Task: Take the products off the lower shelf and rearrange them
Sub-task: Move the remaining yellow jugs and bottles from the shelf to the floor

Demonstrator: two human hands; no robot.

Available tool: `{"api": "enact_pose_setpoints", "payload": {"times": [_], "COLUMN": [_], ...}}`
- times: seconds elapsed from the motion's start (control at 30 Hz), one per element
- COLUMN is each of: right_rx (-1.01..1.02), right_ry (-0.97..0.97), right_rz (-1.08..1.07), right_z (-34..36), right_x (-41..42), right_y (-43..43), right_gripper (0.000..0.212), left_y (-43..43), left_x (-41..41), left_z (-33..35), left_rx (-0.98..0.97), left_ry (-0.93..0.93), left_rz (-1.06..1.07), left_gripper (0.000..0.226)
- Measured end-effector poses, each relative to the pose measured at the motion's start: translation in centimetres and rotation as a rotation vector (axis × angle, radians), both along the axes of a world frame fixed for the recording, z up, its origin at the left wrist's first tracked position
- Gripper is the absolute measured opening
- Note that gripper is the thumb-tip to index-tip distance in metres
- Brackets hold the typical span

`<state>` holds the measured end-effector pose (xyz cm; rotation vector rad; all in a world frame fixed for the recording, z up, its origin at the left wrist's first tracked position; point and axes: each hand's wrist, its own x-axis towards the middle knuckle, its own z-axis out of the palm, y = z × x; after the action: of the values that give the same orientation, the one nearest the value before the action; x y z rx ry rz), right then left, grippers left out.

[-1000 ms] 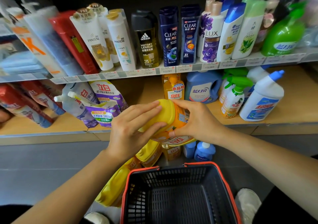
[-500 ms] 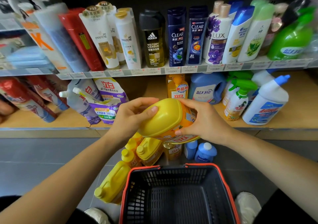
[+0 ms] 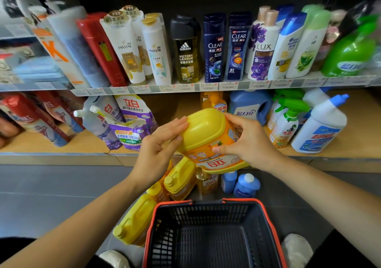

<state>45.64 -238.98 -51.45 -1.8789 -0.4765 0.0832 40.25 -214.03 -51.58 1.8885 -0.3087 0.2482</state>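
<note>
The yellow bottle (image 3: 206, 135), tilted base-up between the hands, is gripped by the curled right hand (image 3: 251, 144) and steadied by the flat fingers of the left hand (image 3: 158, 150), and is probably best turned upright before being set on the lower shelf (image 3: 92, 142) just beyond them.

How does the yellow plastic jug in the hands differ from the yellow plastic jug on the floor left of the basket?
The held yellow plastic jug is up in front of the lower shelf between left hand and right hand; the floor yellow plastic jug sits untouched beside the red-rimmed black basket. Held jug: base showing, label upside down, cap hidden. Floor jug: cap showing. Both are yellow.
</note>
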Motion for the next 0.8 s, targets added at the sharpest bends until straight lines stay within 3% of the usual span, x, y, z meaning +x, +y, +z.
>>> {"api": "enact_pose_setpoints", "payload": {"times": [0.17, 0.33, 0.43, 0.5, 0.6, 0.7, 0.8], "right_rx": [0.055, 0.181, 0.278, 0.359, 0.45, 0.492, 0.517], "right_ry": [0.03, 0.087, 0.159, 0.201, 0.249, 0.28, 0.311], "right_rz": [-0.005, -0.041, -0.041, -0.06, -0.094, -0.129, -0.171], "right_z": [-0.1, 0.0, -0.2, -0.2, 0.1, 0.4, 0.2], "right_x": [0.4, 0.4, 0.8, 0.8, 0.8, 0.9, 1.0], "right_y": [-0.1, 0.0, -0.1, 0.0, 0.0, 0.0, -0.1], "right_gripper": [0.091, 0.077, 0.071, 0.067, 0.06, 0.064, 0.065], "left_y": [0.1, 0.1, 0.2, 0.1, -0.5, -0.8, -0.7], "left_x": [-0.1, 0.3, 0.9, 1.0, 0.5, 0.1, 0.2], "left_z": [-0.1, -0.9, -1.8, -2.6, -4.0, -4.9, -5.2], "left_rx": [0.025, 0.041, -0.042, -0.106, -0.069, -0.027, -0.11], "left_ry": [-0.033, -0.008, 0.187, 0.348, 0.519, 0.693, 0.853], "left_rz": [0.114, 0.191, 0.168, 0.06, -0.082, -0.1, -0.117], "left_gripper": [0.036, 0.057, 0.067, 0.058, 0.044, 0.046, 0.053]}}
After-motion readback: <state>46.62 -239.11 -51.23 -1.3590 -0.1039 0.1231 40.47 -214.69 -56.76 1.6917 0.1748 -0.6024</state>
